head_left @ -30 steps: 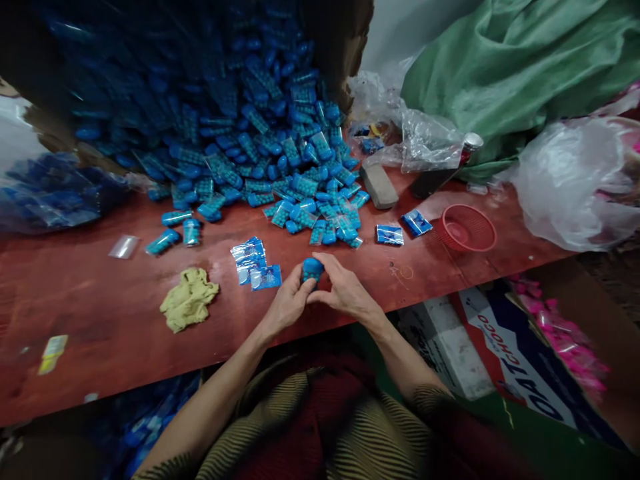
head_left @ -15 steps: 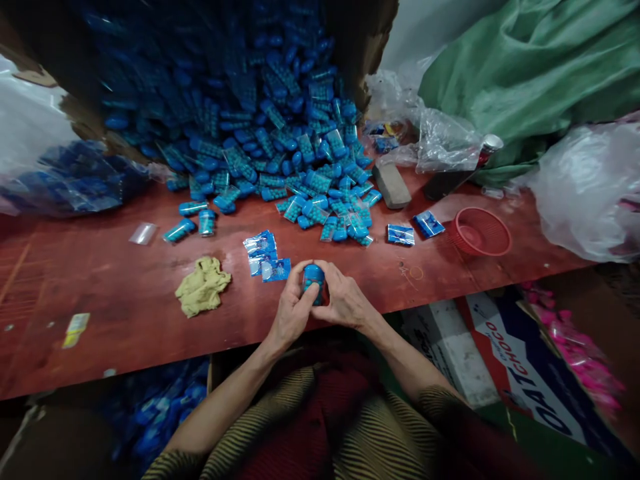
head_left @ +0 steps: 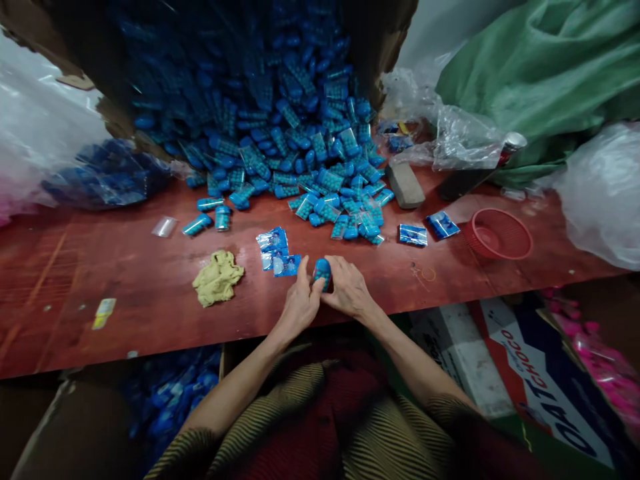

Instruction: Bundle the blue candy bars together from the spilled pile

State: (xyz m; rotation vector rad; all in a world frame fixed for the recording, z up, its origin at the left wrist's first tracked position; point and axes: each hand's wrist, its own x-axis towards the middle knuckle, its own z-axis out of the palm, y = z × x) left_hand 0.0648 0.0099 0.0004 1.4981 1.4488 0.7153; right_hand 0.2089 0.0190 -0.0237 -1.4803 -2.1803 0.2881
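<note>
A small clear bottle (head_left: 323, 272) with a blue cap and blue-green beads inside is held between my hands near the table's front edge. My right hand (head_left: 350, 288) curls around its right side. From the left, my left hand (head_left: 301, 300) has its thumb pressed on the bottle, and its index finger stands a little off it. Just beyond my left hand lie several blue printed packets (head_left: 274, 252). A crumpled yellow cloth (head_left: 218, 279) is further left. Behind, a large heap of similar bottles (head_left: 300, 160) spills from a torn cardboard box (head_left: 397, 33).
To the right stand a grey block (head_left: 405, 185), two blue packet stacks (head_left: 413, 235) and a red plastic basket (head_left: 500, 233). A green sack (head_left: 545, 87) and a plastic bag (head_left: 605, 193) are beyond. Below the table edge sits a printed carton (head_left: 540, 380).
My left hand's index finger has come away from the bottle, which now leans slightly. The whole view has shifted, so the table's things appear further right.
</note>
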